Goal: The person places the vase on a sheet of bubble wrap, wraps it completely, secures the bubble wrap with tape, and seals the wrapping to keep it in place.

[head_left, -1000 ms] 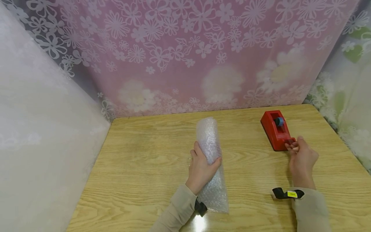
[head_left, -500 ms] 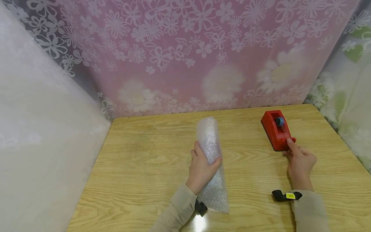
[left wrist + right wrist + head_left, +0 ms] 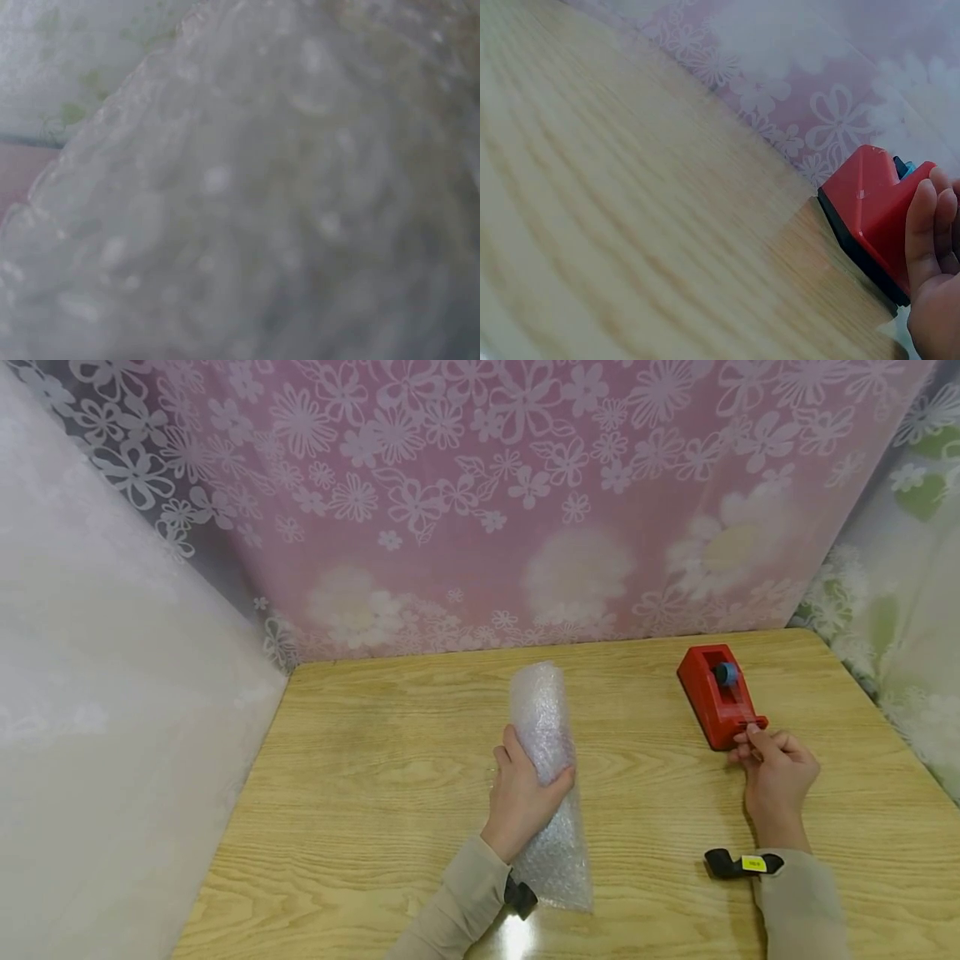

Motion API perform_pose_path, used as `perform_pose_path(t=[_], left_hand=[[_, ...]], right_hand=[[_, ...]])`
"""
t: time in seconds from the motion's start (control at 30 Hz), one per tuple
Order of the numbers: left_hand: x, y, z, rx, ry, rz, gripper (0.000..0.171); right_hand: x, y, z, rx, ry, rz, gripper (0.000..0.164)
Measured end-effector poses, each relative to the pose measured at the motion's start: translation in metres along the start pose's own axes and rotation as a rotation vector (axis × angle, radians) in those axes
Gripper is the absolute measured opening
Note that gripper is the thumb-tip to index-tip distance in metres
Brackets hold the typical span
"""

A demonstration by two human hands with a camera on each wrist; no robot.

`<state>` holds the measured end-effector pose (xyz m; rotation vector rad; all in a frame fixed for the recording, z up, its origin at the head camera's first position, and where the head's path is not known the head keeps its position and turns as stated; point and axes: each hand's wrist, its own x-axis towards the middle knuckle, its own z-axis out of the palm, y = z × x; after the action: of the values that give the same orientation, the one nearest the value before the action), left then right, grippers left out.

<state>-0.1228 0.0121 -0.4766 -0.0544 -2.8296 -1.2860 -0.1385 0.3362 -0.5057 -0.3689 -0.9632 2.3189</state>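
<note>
My left hand (image 3: 527, 797) grips a roll of clear bubble wrap (image 3: 542, 718) lying lengthwise on the table, thumb on its right side and fingers over its left. A flat flap of the wrap spreads out below the wrist. Blurred bubble wrap (image 3: 225, 195) fills most of the left wrist view. To the right, a red tape dispenser (image 3: 708, 693) with a small blue roll of tape (image 3: 725, 674) stands on the table. At its cutter end, thumb and fingertips of my right hand (image 3: 780, 777) come together and pinch the clear tape's end, which is barely visible.
The wood-grain table (image 3: 360, 793) ends at a pink flowered curtain (image 3: 465, 527) behind. Pale curtains hang along the left (image 3: 112, 693) and right sides. The dispenser (image 3: 877, 217) stands near the table's far right corner.
My right thumb has come down onto the dispenser's cutter end, and the hand has drawn slightly back toward me. The left hand and bubble wrap have stayed in place.
</note>
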Motion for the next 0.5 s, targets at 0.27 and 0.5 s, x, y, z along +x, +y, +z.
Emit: perform_pose_path(t=[0.27, 0.5], left_hand=[[0.0006, -0.0001, 0.0003, 0.006, -0.003, -0.001, 0.106], [0.0009, 0.0001, -0.0004, 0.002, -0.003, -0.005, 0.107]], right_hand=[[0.0041, 0.0013, -0.0002, -0.016, -0.009, -0.032, 0.035], [0.0050, 0.0035, 0.0003, -0.058, 0.003, -0.051, 0.036]])
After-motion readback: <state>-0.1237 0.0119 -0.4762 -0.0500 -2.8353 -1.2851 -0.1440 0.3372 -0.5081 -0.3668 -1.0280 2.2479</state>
